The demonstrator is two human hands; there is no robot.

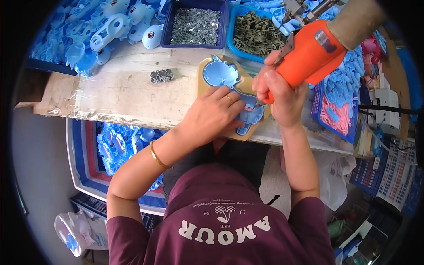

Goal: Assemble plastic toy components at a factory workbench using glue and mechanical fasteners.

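Observation:
My right hand point(285, 95) is wrapped around an orange power screwdriver point(307, 55), whose tip points down and left at the work. Below it, a tan holding block point(203, 88) lies at the table's front edge. Seated in the block is a light blue plastic shell point(219, 73), rounded like a bowl at its far end. A narrower blue section point(252, 117) lies at the near end, by the tool tip. My left hand point(210, 110) rests over the middle of the shell, fingers bent and holding it down. That hand hides part of the shell, and its thumb is mostly covered.
A dark blue bin of small metal pieces point(165, 37) and a light blue bin of metal clips point(230, 42) stand behind. Blue plastic parts point(115, 28) pile at far left. A small dark metal heap point(162, 76) sits left. At right is a basket with pink parts point(333, 117).

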